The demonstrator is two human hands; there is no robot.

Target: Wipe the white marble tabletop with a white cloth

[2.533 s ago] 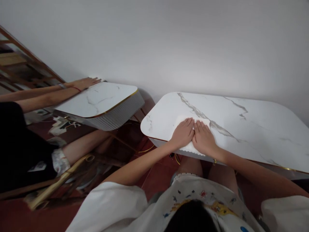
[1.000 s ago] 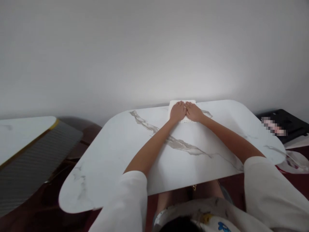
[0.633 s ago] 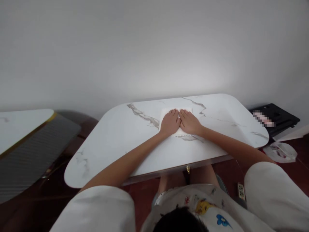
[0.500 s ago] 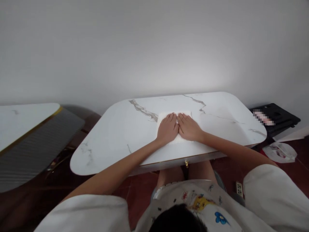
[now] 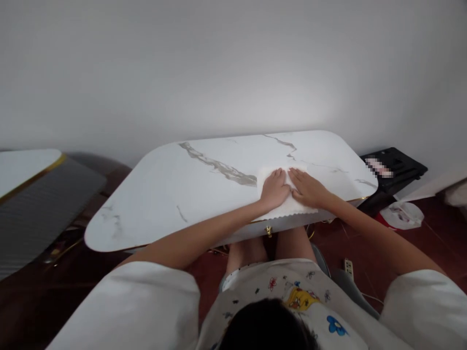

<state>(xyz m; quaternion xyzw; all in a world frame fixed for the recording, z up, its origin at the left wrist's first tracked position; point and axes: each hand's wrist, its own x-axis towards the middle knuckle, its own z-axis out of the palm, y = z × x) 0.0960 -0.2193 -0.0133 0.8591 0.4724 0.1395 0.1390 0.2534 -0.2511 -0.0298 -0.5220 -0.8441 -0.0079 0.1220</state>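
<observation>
Closest in, one printed shirt, mine, and past it my two legs tucked under the front of the table. Down right on the floor, one power strip. Up ahead, one gold knob showing, about centred between my legs.

Just beyond it, here we are: one white cloth, at the table's front edge, right of the middle, its scalloped near side seeming to poke just over the rim. The relation that counts, as I judge it: the cloth lies straight under both palms, so neither side is nearer. Left hand on its left part, flat, fingers stretched forward. Right hand on its right part, just as flat, fingers angled inward. Two hands, neither gripping; thumbs close, and I can't tell whether they touch. The cloth looks near square, so I can't call a long axis; the table's runs left to right, along the wall.

Farther out right, one plastic bag on the floor, one black case just beside the table's end. Over left, standing apart, a second table, gold-trimmed. That's two in all.
</observation>
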